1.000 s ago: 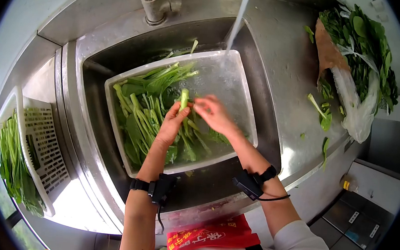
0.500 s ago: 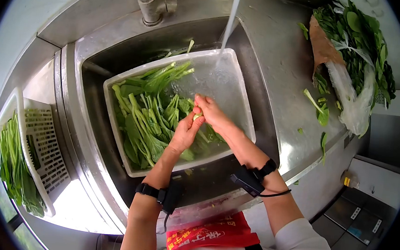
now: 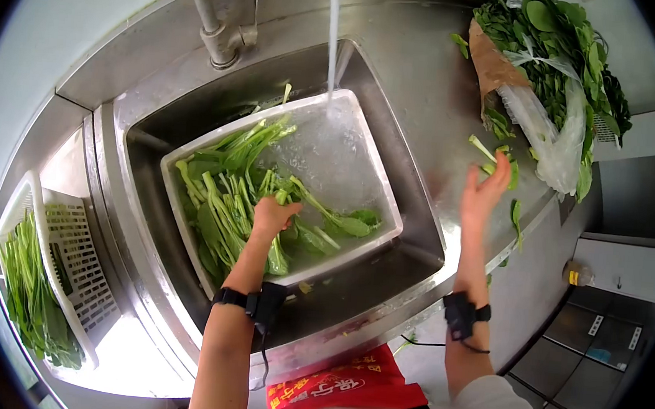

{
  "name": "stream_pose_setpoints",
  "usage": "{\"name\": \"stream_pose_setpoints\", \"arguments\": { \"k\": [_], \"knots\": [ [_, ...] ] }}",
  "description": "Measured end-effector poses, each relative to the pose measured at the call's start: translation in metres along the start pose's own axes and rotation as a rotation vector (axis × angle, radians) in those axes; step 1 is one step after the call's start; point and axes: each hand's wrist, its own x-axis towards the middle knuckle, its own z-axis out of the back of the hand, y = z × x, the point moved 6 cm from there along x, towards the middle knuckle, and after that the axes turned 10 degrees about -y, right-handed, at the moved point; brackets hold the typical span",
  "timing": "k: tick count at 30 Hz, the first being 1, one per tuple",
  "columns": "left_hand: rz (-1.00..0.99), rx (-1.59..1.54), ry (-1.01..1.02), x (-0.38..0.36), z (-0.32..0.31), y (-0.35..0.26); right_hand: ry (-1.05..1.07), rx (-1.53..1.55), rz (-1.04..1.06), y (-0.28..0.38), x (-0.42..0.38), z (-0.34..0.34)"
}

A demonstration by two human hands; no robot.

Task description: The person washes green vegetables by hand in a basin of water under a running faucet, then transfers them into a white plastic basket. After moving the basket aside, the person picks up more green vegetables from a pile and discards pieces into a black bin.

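Inside the tub point(image 3: 378, 143), leafy greens point(image 3: 223, 215)

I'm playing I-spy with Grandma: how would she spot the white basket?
Find the big metal sink. Left of it sits a white basket holding long greens. Unlike the tub in the sink, its side has rows of slots.

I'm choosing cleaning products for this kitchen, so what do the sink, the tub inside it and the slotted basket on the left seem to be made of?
Sink: stainless steel by its grey, brushed-looking sheen.
Tub: probably plastic, pale and dull with a thick rounded rim.
Basket: likely white moulded plastic, judging by its regular slots.
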Motion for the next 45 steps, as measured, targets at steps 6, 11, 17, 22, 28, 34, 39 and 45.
{"name": "stream_pose_setpoints", "arguments": {
  "k": [6, 11, 17, 22, 28, 34, 39, 45],
  "knots": [
    [-0.075, -0.464, 0.066, 0.008, -0.009, -0.004, 1.301, 0.468, -0.174, 0.126, -0.175, -0.089],
    [0.019, -0.751, -0.007, -0.002, 0.016, 0.014, 1.596, 0.639, -0.619, 0.112, -0.291, -0.181],
    [-0.077, -0.742, -0.016, -0.013, 0.024, -0.009, 1.473, 0.536, -0.706, 0.096, -0.231, -0.175],
    [-0.148, -0.741, -0.038, -0.021, 0.031, -0.041, 1.711, 0.839, -0.316, 0.149, -0.209, -0.155],
    [-0.350, -0.725, -0.212, -0.059, 0.121, -0.068, 1.686, 0.042, 0.385, 0.086, -0.199, -0.132],
    [-0.380, -0.678, -0.151, -0.074, 0.140, -0.068, 2.025, -0.018, 0.290, 0.078, -0.211, -0.125],
    [-0.295, -0.642, -0.165, -0.077, 0.122, -0.049, 1.928, -0.064, 0.350, 0.101, -0.130, -0.107],
    [-0.294, -0.543, -0.192, -0.080, 0.095, -0.045, 1.455, 0.211, 0.334, 0.155, -0.171, -0.135]
  ]
}}
